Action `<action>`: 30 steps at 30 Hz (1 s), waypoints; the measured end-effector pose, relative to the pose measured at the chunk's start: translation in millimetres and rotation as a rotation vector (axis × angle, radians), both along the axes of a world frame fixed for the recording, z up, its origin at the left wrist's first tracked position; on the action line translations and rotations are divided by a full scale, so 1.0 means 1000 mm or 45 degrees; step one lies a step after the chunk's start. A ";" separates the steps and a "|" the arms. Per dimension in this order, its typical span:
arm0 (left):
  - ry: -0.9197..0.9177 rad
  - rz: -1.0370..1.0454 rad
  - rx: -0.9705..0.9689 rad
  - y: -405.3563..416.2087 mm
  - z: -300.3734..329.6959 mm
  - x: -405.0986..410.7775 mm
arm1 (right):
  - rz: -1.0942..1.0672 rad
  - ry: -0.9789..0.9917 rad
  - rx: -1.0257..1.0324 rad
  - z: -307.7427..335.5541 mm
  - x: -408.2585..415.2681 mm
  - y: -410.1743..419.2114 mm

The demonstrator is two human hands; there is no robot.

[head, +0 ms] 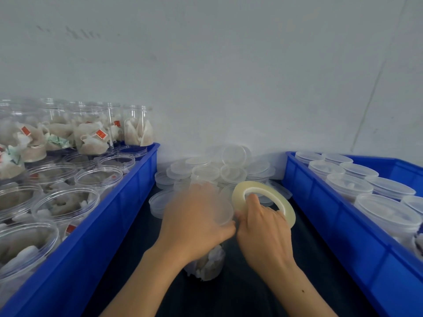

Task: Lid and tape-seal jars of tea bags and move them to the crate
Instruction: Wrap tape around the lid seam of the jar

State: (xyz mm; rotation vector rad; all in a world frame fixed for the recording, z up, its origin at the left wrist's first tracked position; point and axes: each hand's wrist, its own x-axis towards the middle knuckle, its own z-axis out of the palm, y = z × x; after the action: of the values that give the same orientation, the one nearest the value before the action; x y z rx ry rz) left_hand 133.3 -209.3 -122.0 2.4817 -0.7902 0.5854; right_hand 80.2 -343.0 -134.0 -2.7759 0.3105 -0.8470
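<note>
Left blue crate (128,202) holds open jars of tea bags; right blue crate (338,216) holds lidded ones. Between them, on the dark desk (240,294), stands the jar (206,266) being sealed. Left hand (196,225) clamps its lid (223,211), blurred. Right hand (263,232) grips the tape roll (263,197). Risk: tape wrinkling or lid shifting as the jar turns. Narrow gap; loose lids (206,170) crowd the back.

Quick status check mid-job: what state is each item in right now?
Jar in hand: upright, lidded, being taped.
Left hand: grips the jar's lid.
Right hand: holds the tape roll, finger through its core.
Left crate jars: filled, lids off.
Right crate jars: lidded.
Loose lids: piled by the wall.
</note>
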 end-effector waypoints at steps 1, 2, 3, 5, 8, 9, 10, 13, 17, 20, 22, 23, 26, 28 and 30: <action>-0.007 0.009 0.007 0.000 0.000 0.000 | -0.001 0.003 0.020 0.000 0.001 0.000; -0.014 0.019 0.015 -0.001 0.000 0.000 | -0.004 0.007 0.038 0.001 0.002 -0.001; -0.020 0.027 0.021 -0.001 0.000 0.001 | -0.008 0.012 0.051 0.001 0.003 -0.001; -0.028 0.030 0.031 -0.002 -0.001 0.002 | -0.015 0.016 0.056 0.002 0.005 -0.002; -0.019 0.037 0.034 -0.002 -0.001 0.002 | 0.000 0.039 0.078 0.001 0.008 -0.002; -0.018 0.040 0.029 -0.002 -0.002 0.002 | 0.002 0.052 0.100 0.001 0.009 -0.002; -0.020 0.037 0.027 -0.002 -0.001 0.002 | 0.000 0.062 0.126 0.001 0.010 -0.003; -0.022 0.035 0.043 -0.002 -0.002 0.001 | -0.024 0.092 0.143 0.002 0.014 -0.006; -0.035 0.031 0.032 -0.001 -0.002 0.002 | -0.062 0.128 0.136 0.006 0.020 -0.006; -0.036 0.041 0.026 -0.003 -0.002 0.001 | -0.093 0.163 0.145 0.009 0.024 -0.006; -0.035 0.045 0.035 -0.004 -0.001 0.001 | -0.105 0.184 0.162 0.010 0.025 -0.006; -0.033 0.050 0.036 -0.004 -0.001 0.001 | -0.105 0.186 0.160 0.010 0.026 -0.006; -0.032 0.040 0.049 -0.003 0.000 0.002 | -0.113 0.172 0.151 0.009 0.029 -0.006; -0.025 0.041 0.046 -0.003 0.000 0.002 | -0.124 0.173 0.143 0.009 0.031 -0.006; -0.020 0.048 0.049 -0.004 0.001 0.001 | -0.147 0.186 0.134 0.009 0.034 -0.007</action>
State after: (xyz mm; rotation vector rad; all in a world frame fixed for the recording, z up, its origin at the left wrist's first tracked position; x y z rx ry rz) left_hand 134.8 -213.2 -121.3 2.5349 -0.7686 0.6091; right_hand 114.1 -349.9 -124.6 -2.7477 0.5294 -0.6338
